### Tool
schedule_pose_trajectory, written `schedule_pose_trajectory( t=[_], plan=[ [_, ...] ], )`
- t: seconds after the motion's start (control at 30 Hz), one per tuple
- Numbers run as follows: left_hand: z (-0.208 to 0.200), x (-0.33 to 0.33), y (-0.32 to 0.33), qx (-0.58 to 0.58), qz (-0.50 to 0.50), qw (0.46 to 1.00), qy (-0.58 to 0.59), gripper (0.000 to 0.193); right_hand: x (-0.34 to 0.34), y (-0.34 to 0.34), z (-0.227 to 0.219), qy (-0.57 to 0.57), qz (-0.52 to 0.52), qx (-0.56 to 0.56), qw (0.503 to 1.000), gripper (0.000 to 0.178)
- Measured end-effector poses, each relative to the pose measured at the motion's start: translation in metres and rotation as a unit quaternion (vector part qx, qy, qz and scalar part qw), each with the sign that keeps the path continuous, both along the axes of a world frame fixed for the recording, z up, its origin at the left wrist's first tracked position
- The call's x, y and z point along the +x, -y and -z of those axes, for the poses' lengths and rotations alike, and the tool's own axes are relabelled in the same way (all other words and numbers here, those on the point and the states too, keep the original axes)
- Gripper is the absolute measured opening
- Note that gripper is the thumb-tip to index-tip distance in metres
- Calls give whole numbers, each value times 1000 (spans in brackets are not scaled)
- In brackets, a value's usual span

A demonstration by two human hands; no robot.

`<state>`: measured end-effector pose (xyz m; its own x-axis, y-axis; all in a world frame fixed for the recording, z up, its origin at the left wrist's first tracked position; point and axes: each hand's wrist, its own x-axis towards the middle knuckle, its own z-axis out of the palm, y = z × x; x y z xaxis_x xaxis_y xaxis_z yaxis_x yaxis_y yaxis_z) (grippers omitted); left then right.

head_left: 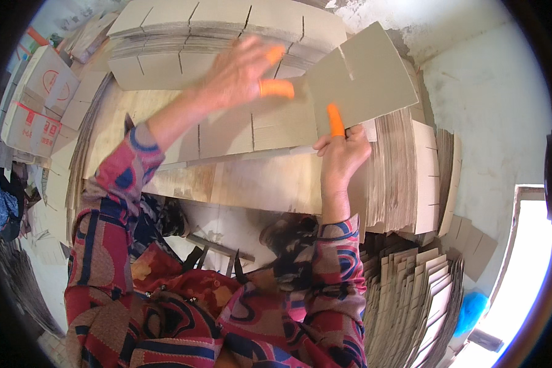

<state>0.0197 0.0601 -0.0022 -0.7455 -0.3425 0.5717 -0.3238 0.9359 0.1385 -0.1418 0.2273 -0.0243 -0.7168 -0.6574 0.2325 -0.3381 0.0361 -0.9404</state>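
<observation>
My right hand (345, 150) grips the near edge of a slotted cardboard sheet (374, 70), an orange finger cot on its thumb lying over the top face. The sheet's right part is folded up and tilted, while its left part (227, 132) stretches flat over the wooden table (257, 184). Above the sheet, toward the far side, my left hand (236, 73) is slightly blurred, with fingers apart and orange cots on two of its digits. Nothing shows in the left hand. Beyond it rises a stack of slotted cardboard sheets (221, 21).
At the right, more cardboard stands on edge (398, 175), with further upright pieces (411, 300) below. A printed carton (40, 104) sits at the far left. A blue plastic bag (470, 313) lies near the bright doorway (527, 257). The wall (478, 122) bounds the right side.
</observation>
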Motion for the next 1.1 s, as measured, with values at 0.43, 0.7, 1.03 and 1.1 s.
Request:
schedule_pose_trajectory(
  t=[0.43, 0.7, 1.03, 1.1],
  plan=[
    [28, -27, 113, -198, -127, 955, 179, 24, 11, 1, -4, 26, -27, -11, 999, 20],
    [-2, -22, 92, -151, -46, 987, 10, 34, 9, 1, 9, -10, -15, 12, 1000, 23],
    [-7, -14, 43, -265, -84, 957, 87, 45, 18, 0, 2, -91, -10, 61, 994, 33],
    [-8, -9, 35, -248, -92, 959, 99, 45, 19, 0, 1, -97, -14, 64, 993, 35]
  ],
)
